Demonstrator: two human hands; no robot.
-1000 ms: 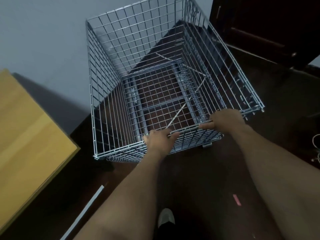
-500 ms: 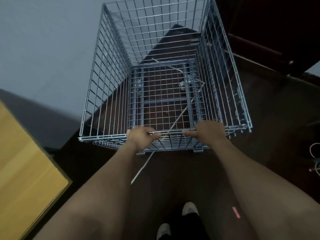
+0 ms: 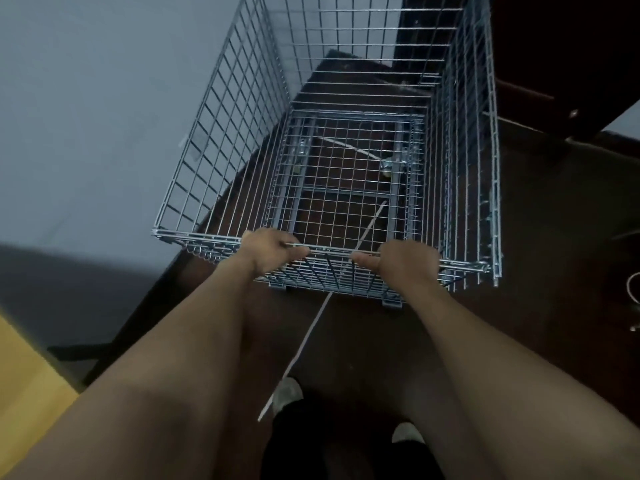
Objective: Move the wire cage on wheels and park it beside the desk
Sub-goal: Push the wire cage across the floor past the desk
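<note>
A tall silver wire cage (image 3: 221,140), open at the top and empty, stands on the dark floor straight ahead of me, its left side near the grey wall. My left hand (image 3: 268,249) and my right hand (image 3: 405,263) both grip the top wire of its near side, thumbs pointing toward each other. The yellow wooden desk (image 3: 31,386) shows only as a corner at the lower left, behind and left of the cage. The cage's wheels are hidden beneath it.
A grey wall (image 3: 104,98) runs along the left. Dark wooden furniture (image 3: 554,46) stands at the upper right. A thin white strip (image 3: 301,351) lies on the floor under the cage. White cable loops (image 3: 633,289) lie at the right edge. My feet (image 3: 287,393) are below.
The cage has swung to face straight away from me and rolled forward along the wall. The desk has slipped to the lower-left corner of view. Both hands kept their grip.
</note>
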